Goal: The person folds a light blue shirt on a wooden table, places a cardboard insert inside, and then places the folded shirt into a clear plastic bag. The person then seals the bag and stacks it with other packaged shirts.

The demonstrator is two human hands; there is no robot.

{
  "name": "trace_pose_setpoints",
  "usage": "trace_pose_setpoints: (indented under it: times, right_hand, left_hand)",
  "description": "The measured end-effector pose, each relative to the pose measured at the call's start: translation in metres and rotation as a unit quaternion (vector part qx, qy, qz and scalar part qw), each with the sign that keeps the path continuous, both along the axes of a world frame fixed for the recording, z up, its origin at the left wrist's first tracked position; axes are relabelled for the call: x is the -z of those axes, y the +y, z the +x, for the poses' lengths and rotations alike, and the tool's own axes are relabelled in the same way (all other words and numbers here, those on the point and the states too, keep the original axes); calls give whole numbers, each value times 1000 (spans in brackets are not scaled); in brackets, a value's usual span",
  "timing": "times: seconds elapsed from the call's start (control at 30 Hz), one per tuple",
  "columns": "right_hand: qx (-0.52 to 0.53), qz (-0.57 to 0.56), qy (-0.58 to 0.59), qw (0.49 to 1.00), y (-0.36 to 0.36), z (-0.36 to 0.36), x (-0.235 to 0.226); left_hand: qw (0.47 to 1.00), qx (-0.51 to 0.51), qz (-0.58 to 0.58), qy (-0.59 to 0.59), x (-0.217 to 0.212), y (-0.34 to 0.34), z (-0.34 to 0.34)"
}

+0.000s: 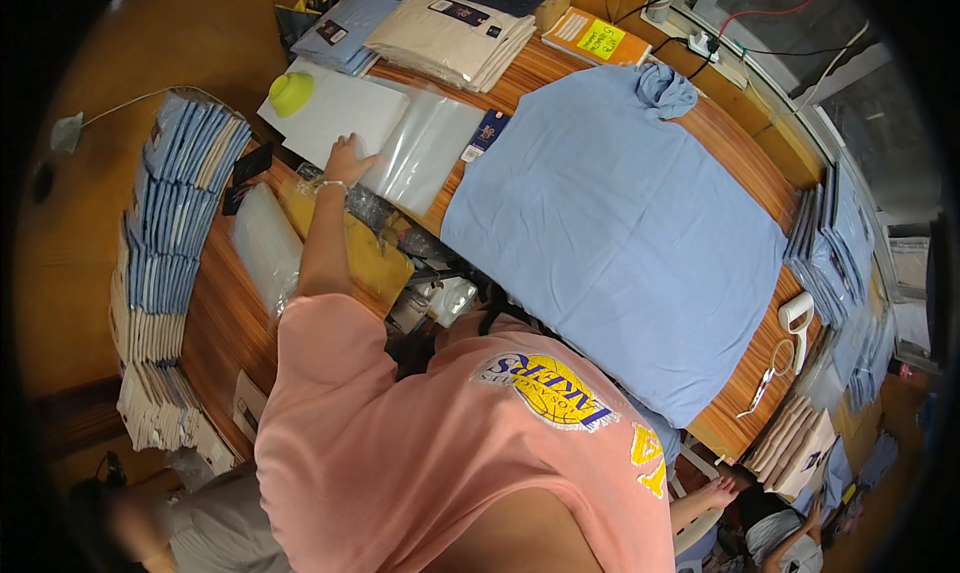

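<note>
The left hand (348,163) is spread, thumb apart from the fingers, at the near edge of a white rectangular sheet (345,113), beside flat clear plastic bags (425,148). A light-blue garment (610,223) lies spread across the wooden table (465,198) to their right. Clear bags hold folded blue shirts in the tall left stack (185,193). What seems the right hand (718,491) hangs low, right of the torso; whether it grips anything I cannot tell.

Folded garment stacks (190,198) and clear plastic bags (428,148) mark a clothing workshop.
</note>
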State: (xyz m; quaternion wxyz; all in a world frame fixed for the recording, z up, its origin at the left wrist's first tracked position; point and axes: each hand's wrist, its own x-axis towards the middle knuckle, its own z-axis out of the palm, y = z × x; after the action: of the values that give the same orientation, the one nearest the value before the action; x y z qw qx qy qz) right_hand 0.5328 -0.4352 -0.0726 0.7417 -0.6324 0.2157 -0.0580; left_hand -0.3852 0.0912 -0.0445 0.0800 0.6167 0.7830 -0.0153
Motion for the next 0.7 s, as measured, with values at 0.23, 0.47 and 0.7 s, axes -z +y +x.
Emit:
trace_pose_setpoints:
  times: [0.23,0.47,0.7]
  right_hand:
    - [-231,-103,-174,952,153,-91,-109]
    - [-526,-96,-221,816,320,-281,-151]
    - [-575,-219,-665,424,430,-475,-246]
  left_hand:
    - [994,96,41,37,-48,7,12]
    - [985,42,167,-14,-131,-6,24]
    - [831,447,324,69,-276,-33,204]
